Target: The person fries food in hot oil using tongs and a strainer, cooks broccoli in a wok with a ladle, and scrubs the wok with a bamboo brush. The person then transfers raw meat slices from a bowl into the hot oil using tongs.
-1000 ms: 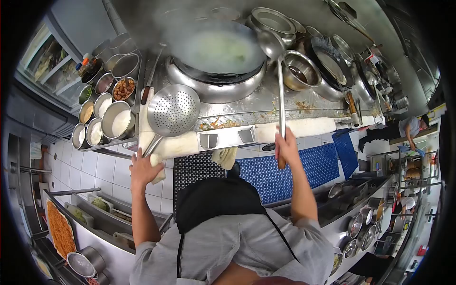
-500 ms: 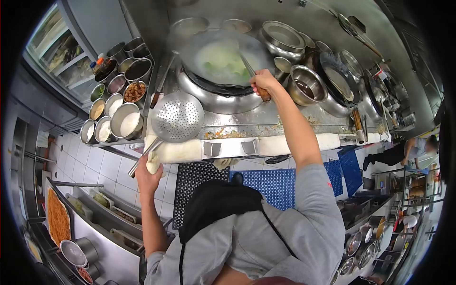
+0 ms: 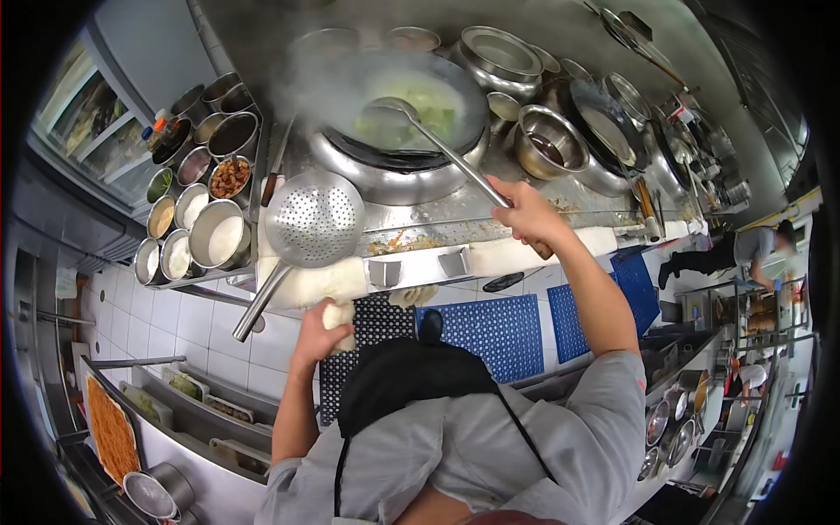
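At steaming wok [image 3: 471, 98] | ladle [image 3: 455, 157] silvery, long-handled | food [image 3: 442, 115] pale green

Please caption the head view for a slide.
Right hand holds a ladle at a steaming wok; left hand grips a cloth.

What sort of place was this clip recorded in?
Most likely a commercial kitchen, perhaps a restaurant's: there is a large steaming wok, a big perforated strainer and a cluster of metal food containers.
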Motion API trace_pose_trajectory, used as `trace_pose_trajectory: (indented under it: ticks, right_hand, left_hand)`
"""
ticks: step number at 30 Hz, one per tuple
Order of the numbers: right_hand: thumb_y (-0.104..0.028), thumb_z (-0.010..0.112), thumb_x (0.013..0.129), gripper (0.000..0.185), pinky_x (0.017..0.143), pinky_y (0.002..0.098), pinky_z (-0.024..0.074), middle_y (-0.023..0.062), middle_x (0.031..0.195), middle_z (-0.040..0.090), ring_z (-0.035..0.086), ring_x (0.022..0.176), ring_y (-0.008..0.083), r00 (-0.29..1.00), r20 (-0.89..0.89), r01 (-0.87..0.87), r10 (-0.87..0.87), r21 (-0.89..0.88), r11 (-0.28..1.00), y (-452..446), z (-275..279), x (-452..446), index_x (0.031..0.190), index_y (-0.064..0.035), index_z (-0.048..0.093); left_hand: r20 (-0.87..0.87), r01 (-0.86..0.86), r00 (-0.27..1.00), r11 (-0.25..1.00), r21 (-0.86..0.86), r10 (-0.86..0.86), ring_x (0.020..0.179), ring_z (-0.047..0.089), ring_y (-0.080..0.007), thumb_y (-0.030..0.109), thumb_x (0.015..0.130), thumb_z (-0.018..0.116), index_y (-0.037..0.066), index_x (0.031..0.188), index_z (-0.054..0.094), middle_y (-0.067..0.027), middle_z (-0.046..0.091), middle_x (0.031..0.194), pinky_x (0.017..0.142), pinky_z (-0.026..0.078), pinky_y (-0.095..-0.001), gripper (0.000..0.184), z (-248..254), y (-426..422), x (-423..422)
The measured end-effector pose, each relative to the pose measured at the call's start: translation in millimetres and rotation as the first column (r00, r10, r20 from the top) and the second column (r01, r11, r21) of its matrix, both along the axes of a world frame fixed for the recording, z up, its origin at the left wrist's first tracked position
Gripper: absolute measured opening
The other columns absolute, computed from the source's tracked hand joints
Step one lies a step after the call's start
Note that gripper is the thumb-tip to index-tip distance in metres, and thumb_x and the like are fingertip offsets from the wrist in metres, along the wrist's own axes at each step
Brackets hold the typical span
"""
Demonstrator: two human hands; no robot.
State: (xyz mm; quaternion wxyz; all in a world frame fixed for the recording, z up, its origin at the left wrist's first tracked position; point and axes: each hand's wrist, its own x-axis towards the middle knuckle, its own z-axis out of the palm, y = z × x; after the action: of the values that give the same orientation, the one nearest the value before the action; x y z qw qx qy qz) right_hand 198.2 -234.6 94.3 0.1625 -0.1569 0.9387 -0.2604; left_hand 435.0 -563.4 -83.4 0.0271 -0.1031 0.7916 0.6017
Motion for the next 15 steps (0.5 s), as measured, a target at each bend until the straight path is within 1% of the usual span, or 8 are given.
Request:
trace_pose_trajectory:
  ticks: [1,2,5,6,10,13,14,15]
  right_hand:
    - [-0.007,0.058,0.080,0.065,0.043,0.0352,0.0459,0.0129,0.068,0.061,0.055,0.044,0.0186,0.982,0.179,0.080,-0.067,-0.068,0.995,3,7,5,0.143,-0.0074,0.042]
    - [-0.006,0.058,0.081,0.065,0.039,0.0323,0.0421,0.0081,0.066,0.058,0.050,0.041,0.0128,0.990,0.129,0.059,-0.053,-0.037,0.998,7,-4,-3,0.143,-0.0070,0.041]
    - [-0.006,0.058,0.082,0.065,0.037,0.0311,0.0399,0.0071,0.064,0.057,0.050,0.042,0.0123,0.988,0.055,0.143,-0.142,-0.009,0.990,1,-8,-13,0.144,-0.0049,0.040]
    - [-0.004,0.058,0.082,0.065,0.037,0.0295,0.0395,0.0068,0.063,0.056,0.050,0.042,0.0125,0.986,0.033,0.165,-0.162,-0.105,0.981,8,-24,-25,0.144,-0.0031,0.039]
    - [-0.002,0.058,0.084,0.064,0.037,0.0296,0.0409,0.0050,0.063,0.054,0.049,0.042,0.0132,0.964,0.036,0.260,-0.263,-0.334,0.906,7,-22,-48,0.144,-0.0018,0.037]
    - [-0.002,0.058,0.085,0.062,0.036,0.0294,0.0407,0.0042,0.062,0.052,0.049,0.042,0.0132,0.956,0.132,0.294,-0.263,-0.437,0.850,-1,-25,-76,0.144,-0.0015,0.038]
    - [-0.002,0.057,0.083,0.009,0.037,0.0334,0.0438,0.0074,0.060,0.055,0.054,0.043,0.0164,0.947,0.075,0.312,-0.311,-0.428,0.848,-9,-26,-80,0.090,0.0025,0.053]
    - [-0.002,0.057,0.083,0.008,0.037,0.0332,0.0437,0.0070,0.060,0.055,0.054,0.043,0.0163,0.946,0.084,0.317,-0.312,-0.429,0.846,-13,-35,-91,0.090,0.0025,0.054]
  left_hand:
    - [0.081,0.098,0.992,0.995,-0.029,-0.095,0.070,0.063,-0.0183,0.019,0.064,0.074,-0.002,0.089,0.061,-0.0128,0.065,0.077,0.067,0.051,-0.0332,0.035,-1,6,-2]
    - [0.195,0.175,0.967,0.983,-0.055,-0.162,0.077,0.066,-0.0250,0.024,0.063,0.075,0.000,0.091,0.063,-0.0156,0.067,0.082,0.072,0.051,-0.0358,0.040,0,13,-6]
    - [0.284,0.328,0.924,0.914,-0.239,-0.257,0.083,0.067,-0.0338,0.028,0.062,0.077,0.001,0.095,0.064,-0.0195,0.068,0.088,0.077,0.051,-0.0403,0.045,-42,23,-11]
    - [0.319,0.342,0.913,0.905,-0.254,-0.255,0.091,0.065,-0.0389,0.033,0.063,0.079,-0.001,0.103,0.062,-0.0223,0.067,0.095,0.080,0.050,-0.0436,0.055,-40,27,-11]
    - [0.216,0.193,0.970,0.888,-0.418,-0.109,0.094,0.065,-0.0406,0.041,0.061,0.081,-0.001,0.110,0.058,-0.0277,0.066,0.097,0.085,0.051,-0.0451,0.068,-104,21,21]
    - [0.431,0.278,0.900,0.850,-0.448,-0.067,0.092,0.065,-0.0419,0.040,0.061,0.080,0.000,0.107,0.059,-0.0265,0.067,0.095,0.083,0.051,-0.0471,0.065,-129,7,45]
    - [0.428,0.251,0.903,0.855,-0.455,-0.037,0.090,0.064,-0.0427,0.040,0.061,0.080,0.000,0.103,0.061,-0.0261,0.067,0.093,0.081,0.051,-0.0482,0.061,-134,3,56]
    - [0.424,0.215,0.906,0.861,-0.461,0.001,0.090,0.064,-0.0425,0.039,0.061,0.080,0.001,0.101,0.061,-0.0261,0.067,0.093,0.080,0.051,-0.0482,0.059,-140,0,66]
